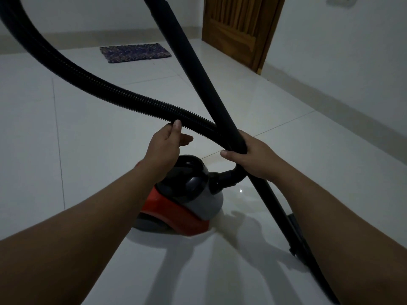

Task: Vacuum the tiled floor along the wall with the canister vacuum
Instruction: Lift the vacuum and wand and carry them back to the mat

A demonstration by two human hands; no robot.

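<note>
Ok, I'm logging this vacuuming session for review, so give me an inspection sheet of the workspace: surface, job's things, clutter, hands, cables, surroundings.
Surface: white tiled floor, glossy, no debris visible in the dim light.
Job's things: red and grey canister vacuum stands on the floor; its black corrugated hose arcs up to the left; the rigid black wand crosses over it, slanting down to the right.
Clutter: dark patterned mat near the far wall.
Hands: left hand touches the hose underside with its fingers; right hand grips the wand.
Cables: nothing seen.
Surroundings: wooden door, white walls, wall outlet at top right.
</note>
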